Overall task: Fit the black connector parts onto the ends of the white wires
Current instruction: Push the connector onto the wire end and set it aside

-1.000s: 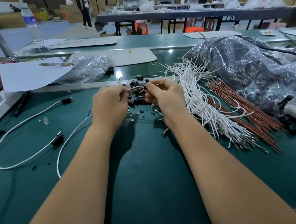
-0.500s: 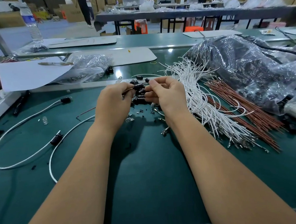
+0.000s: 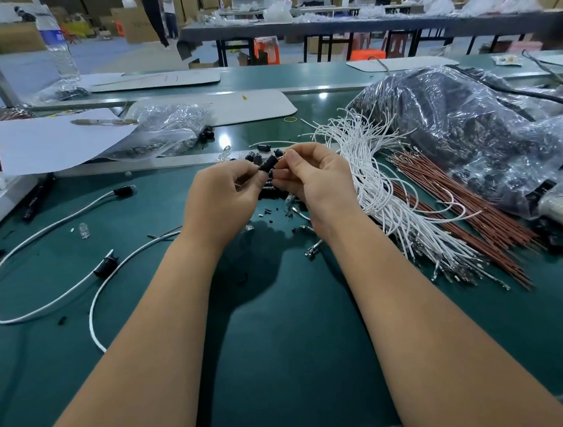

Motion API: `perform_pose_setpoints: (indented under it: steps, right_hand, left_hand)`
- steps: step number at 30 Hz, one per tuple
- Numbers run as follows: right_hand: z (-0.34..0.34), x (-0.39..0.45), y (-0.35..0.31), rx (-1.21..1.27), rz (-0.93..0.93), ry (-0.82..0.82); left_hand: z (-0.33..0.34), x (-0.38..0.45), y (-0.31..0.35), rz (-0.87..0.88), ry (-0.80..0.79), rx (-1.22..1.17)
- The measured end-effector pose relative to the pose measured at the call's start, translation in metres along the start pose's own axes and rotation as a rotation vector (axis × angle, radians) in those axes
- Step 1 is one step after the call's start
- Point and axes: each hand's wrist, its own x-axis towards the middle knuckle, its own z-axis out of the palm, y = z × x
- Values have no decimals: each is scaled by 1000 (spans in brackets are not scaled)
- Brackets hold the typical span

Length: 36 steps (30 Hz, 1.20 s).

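At the centre of the frame, above the desk (image 3: 286, 350), your left hand (image 3: 223, 198) and right hand (image 3: 314, 179) pinch one black connector (image 3: 267, 162), likely light, stiff and slippery, so grip its sides while feeding the limp white wire, whose end is hidden.

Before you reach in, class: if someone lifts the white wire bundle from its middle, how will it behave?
The white wire bundle would probably droop, since its thin strands already curve loosely. With no tie visible, strands may slip free. Its metal-tipped ends lie beside the brown wires and could snag them.
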Motion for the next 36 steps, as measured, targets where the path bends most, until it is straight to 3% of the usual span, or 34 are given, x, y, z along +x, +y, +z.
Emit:
perform_pose_setpoints:
  steps: [36]
  right_hand:
    - [4, -6, 2, -354, -257, 26]
  left_hand:
    - [4, -1, 10, -80, -63, -186]
